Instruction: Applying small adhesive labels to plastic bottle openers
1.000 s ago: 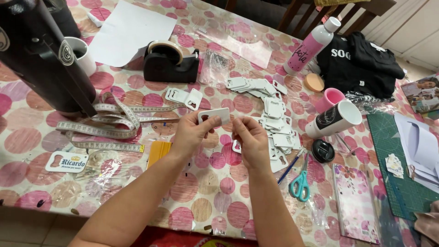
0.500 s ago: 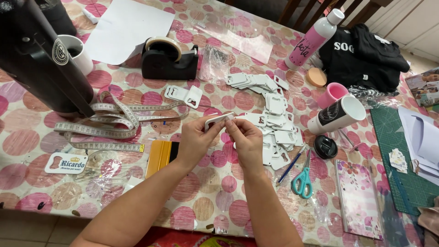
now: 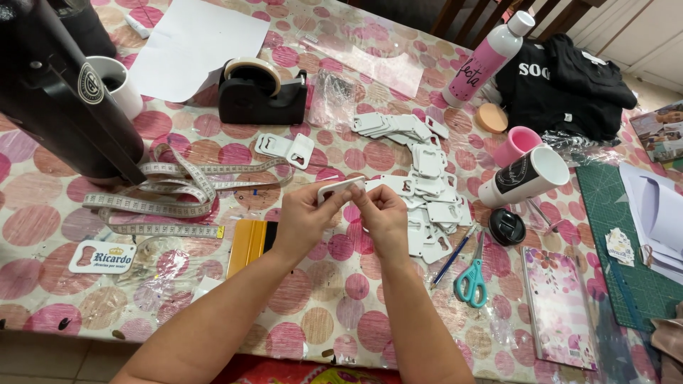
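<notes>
Both forearms reach in from the near edge and meet mid-scene. Left hand and right hand face each other, fingertips pinched together.

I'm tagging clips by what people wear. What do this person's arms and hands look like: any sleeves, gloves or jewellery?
Both forearms are bare up to the bottom edge of the picture, with no sleeves showing. The left hand and right hand wear no gloves. No rings, watch or bracelets can be seen from this view.
</notes>
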